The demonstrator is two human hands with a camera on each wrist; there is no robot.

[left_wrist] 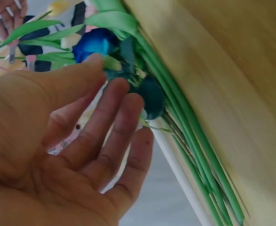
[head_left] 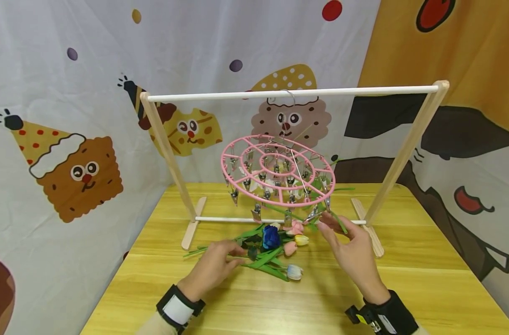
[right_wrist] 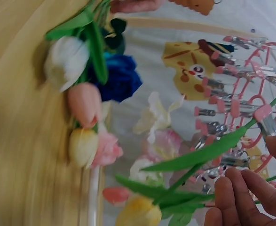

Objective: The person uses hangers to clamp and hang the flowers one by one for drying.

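Note:
My left hand (head_left: 214,265) hovers at the stems of a bunch of artificial flowers on the table, fingers loosely bent and thumb apart. In the left wrist view its fingertips are right beside a dark green leaf (left_wrist: 152,96) below the blue rose (left_wrist: 95,43). My right hand (head_left: 350,246) is raised at the near right rim of a pink round clip hanger (head_left: 287,204). In the right wrist view, its thumb is right at a metal clip (right_wrist: 268,123), with a gap to the other fingers. A green leaf (right_wrist: 199,151) extends from that clip.
A wooden stand with a white top rod (head_left: 221,96) carries the hanger by a hook. Several clips dangle below it. A white tulip (head_left: 294,272), a yellow tulip (head_left: 301,240) and pink flowers (head_left: 295,228) lie on the table (head_left: 287,307). A cartoon-print curtain (head_left: 187,42) hangs behind.

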